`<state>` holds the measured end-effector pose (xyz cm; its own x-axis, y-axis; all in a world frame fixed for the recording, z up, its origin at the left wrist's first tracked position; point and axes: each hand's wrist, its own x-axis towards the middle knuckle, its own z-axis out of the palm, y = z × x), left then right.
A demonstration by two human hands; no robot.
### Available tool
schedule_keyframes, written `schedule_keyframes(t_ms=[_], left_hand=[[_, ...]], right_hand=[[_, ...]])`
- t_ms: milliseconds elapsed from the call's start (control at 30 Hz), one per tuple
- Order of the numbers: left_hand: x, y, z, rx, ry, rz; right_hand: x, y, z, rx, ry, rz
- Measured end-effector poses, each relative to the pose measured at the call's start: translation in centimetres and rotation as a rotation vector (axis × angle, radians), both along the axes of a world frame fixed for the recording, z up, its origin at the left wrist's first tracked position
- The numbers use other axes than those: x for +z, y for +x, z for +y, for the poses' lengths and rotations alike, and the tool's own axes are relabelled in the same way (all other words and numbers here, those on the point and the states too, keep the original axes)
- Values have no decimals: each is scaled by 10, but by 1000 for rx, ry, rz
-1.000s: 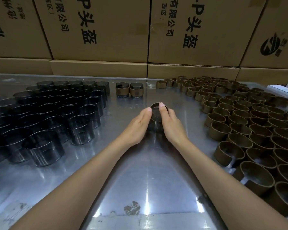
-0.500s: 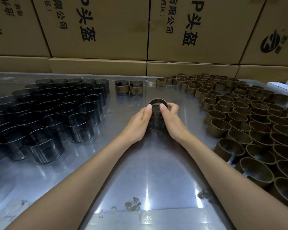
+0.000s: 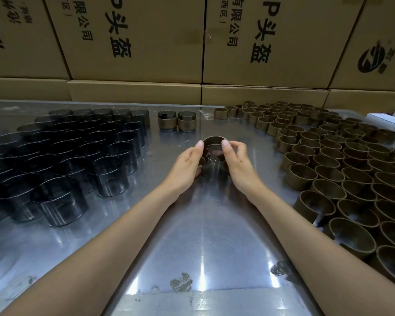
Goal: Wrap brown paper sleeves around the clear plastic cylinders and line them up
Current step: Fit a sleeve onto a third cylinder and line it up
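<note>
While both hands grip it, one clear cylinder (image 3: 213, 166) stands at mid-worktop with a brown sleeve (image 3: 212, 140) around its upper rim. The left hand (image 3: 185, 166) and the right hand (image 3: 240, 163) sit on opposite sides, fingers curled round the sleeve and cylinder, fingertips at the top edge.

Finished pieces counted: two sleeved cylinders (image 3: 177, 121), side by side and touching, near the far edge of the worktop (image 3: 192, 236).

Bare clear cylinders (image 3: 78, 151): a dense cluster to the left, several dozen; exact count not possible, as the rows overlap. All stand upright, open end up, contents none visible.

Loose brown sleeves (image 3: 328, 160): a larger cluster to the right, likewise too many and too overlapped to count, standing on edge as open rings.

Cardboard boxes (image 3: 146, 42) with printed characters are stacked along the far side. A white box (image 3: 388, 116) lies at the far right edge. Nothing lies between the hands and the two finished pieces.
</note>
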<state>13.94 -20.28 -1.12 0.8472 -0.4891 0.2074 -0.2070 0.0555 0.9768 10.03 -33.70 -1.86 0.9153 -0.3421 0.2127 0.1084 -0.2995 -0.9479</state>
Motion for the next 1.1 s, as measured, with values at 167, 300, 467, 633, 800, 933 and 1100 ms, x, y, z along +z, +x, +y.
schedule_keyframes(t_ms=[167, 300, 467, 633, 800, 933, 1100], left_hand=[[-1, 3, 1, 23, -33, 83], [1, 6, 1, 29, -42, 140], [2, 6, 1, 16, -102, 153], [4, 5, 3, -5, -150, 136], [7, 2, 5, -169, -226, 262], [10, 2, 7, -205, -104, 314], [10, 7, 14, -279, -2, 339]], right_hand=[[0, 0, -2, -36, 83, -47], [2, -2, -3, -16, 88, -24], [8, -6, -2, 11, -130, 129], [8, -7, -8, 4, -343, 218], [14, -7, -10, 46, -110, 112], [17, -5, -9, 74, 55, 81], [20, -5, -3, 101, 368, 127]])
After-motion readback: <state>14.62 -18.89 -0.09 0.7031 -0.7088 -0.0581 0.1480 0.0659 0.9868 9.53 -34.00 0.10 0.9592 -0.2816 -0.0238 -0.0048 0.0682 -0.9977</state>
